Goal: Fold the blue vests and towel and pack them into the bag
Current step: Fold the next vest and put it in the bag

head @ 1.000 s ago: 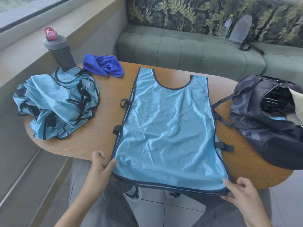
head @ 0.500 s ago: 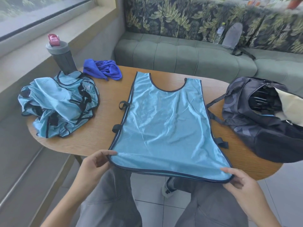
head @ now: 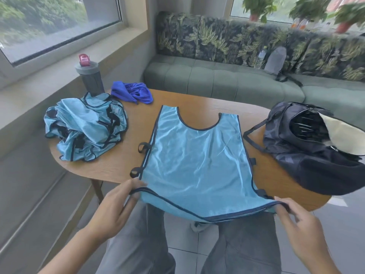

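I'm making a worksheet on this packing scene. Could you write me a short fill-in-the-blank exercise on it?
1. Both hands, left hand and right hand, pinch the bottom ____ of the flat vest.
2. The crumpled vests lie in a ____ on the table.
3. The towel lies beside the ____.
4. The bag is ____.

Answers: hem; heap; bottle; open

Oval wooden table point(head: 177, 101) bearing, from left to right: a crumpled heap of light blue vests point(head: 85, 127); behind it a grey bottle point(head: 91, 79) with a pink lid and a bunched dark blue towel point(head: 132, 92); one vest point(head: 195, 161) spread flat at centre, its hem overhanging the near edge; an open dark bag point(head: 312, 153).
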### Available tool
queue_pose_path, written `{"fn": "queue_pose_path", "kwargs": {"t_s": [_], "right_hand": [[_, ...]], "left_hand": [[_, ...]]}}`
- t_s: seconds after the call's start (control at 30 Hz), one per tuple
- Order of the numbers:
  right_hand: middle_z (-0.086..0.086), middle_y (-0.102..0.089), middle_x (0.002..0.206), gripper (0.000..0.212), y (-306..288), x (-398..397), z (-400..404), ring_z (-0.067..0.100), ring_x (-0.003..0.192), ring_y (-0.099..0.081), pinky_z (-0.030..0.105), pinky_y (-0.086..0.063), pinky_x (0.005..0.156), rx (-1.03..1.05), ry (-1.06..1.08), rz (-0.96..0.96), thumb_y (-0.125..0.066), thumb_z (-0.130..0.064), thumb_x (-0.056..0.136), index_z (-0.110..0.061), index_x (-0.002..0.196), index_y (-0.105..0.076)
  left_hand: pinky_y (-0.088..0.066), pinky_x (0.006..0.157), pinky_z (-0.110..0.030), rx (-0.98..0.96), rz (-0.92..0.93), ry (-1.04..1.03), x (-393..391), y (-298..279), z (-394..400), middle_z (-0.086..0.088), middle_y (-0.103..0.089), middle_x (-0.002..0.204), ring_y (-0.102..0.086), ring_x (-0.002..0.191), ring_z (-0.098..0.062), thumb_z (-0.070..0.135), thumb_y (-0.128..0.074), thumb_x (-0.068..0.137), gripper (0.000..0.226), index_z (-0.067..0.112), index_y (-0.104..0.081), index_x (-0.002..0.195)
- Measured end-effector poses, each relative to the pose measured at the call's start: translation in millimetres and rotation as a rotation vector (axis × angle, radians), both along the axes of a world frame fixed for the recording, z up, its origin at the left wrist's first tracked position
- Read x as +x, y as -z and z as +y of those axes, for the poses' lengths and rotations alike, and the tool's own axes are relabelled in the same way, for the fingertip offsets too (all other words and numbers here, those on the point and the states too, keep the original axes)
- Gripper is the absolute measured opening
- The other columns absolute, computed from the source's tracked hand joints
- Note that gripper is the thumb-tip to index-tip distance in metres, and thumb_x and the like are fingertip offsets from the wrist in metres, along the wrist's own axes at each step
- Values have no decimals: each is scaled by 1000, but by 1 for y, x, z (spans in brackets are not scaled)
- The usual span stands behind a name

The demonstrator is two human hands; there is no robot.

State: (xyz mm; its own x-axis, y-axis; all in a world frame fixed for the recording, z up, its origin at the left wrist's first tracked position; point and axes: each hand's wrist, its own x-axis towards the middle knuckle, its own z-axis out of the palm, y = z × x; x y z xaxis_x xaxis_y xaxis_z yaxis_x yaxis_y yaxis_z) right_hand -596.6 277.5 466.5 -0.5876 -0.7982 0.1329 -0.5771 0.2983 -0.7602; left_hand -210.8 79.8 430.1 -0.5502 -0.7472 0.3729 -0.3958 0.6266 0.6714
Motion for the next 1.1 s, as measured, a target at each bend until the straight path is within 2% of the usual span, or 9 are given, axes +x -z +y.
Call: {"fn": "queue_pose_path", "kwargs": {"t_s": [0.1, 0.2, 0.37, 0.47, 0.53, 0.73, 0.87, 1.0, 1.1], "right_hand": [[-33, -64, 92, 20, -6, 11, 4, -6, 92, -61, 19, -49, 68, -75, 43, 77, -47, -42, 99, -59, 93, -56], [-34, -62, 95, 24, 1, 18, 5, -4, 94, -60, 24, -51, 58, -83, 76, 134, -43, -39, 101, -62, 96, -50], [-24, -60, 93, 26, 19, 22, 4, 19, 86, -60, 47, -58, 72, -85, 232, 194, -51, -23, 102, -49, 103, -45], [-4, -63, 97, 18, 19, 21, -2, 27, 92, -58, 47, -54, 80, -135, 278, 194, -45, -21, 105, -38, 106, -50], [2, -62, 101, 13, 14, 24, -11, 30, 93, -58, 50, -52, 82, -160, 314, 188, -38, -30, 108, -32, 107, -51], [15, -64, 107, 30, -7, 24, -55, 40, 95, -59, 49, -49, 76, -264, 363, 254, -25, -37, 104, -19, 118, -45], [19, -67, 111, 35, -22, 0, -82, 46, 97, -62, 49, -47, 75, -233, 259, 400, -26, -40, 104, -17, 119, -47], [19, -70, 104, 38, -32, -32, -113, 48, 88, -64, 44, -44, 70, -187, 160, 468, -30, -48, 101, -19, 115, -49], [18, -70, 95, 46, -36, -56, -150, 47, 82, -65, 38, -39, 66, -169, 124, 476, -28, -56, 100, -18, 112, -50]], "left_hand": [[-39, 58, -31, -34, 76, -104, -4, -7, 0, 13, -48, 72, -46, 61, -9, 46, -38, 106, 24, 30, -41, 88], [-37, 58, -37, 16, 190, -207, -7, -13, 4, 0, -45, 68, -42, 60, -20, 43, -40, 103, 32, 16, -43, 85], [-41, 66, -33, 119, 256, -299, -14, -19, 7, -2, -52, 72, -49, 68, -22, 41, -43, 102, 35, 9, -47, 89], [-39, 67, -32, 178, 276, -345, -17, -22, 3, -5, -53, 74, -49, 72, -23, 40, -42, 101, 33, 9, -45, 88], [-39, 69, -30, 195, 271, -359, -23, -27, -5, 5, -54, 75, -50, 73, -17, 36, -42, 101, 27, 13, -44, 87], [-35, 65, -36, 175, 228, -448, -43, -45, -48, 3, -45, 68, -43, 67, -17, 7, -46, 104, 26, 17, -38, 81], [-40, 63, -44, 171, 118, -473, -45, -56, -87, -9, -51, 64, -49, 62, -20, 21, -56, 102, 24, 20, -44, 82], [-35, 55, -37, 197, 61, -417, -53, -62, -128, 0, -48, 56, -44, 48, -11, 36, -56, 103, 22, 19, -47, 90], [-38, 58, -37, 205, 17, -412, -68, -60, -167, 0, -52, 58, -51, 56, -18, 39, -56, 102, 25, 17, -47, 92]]}}
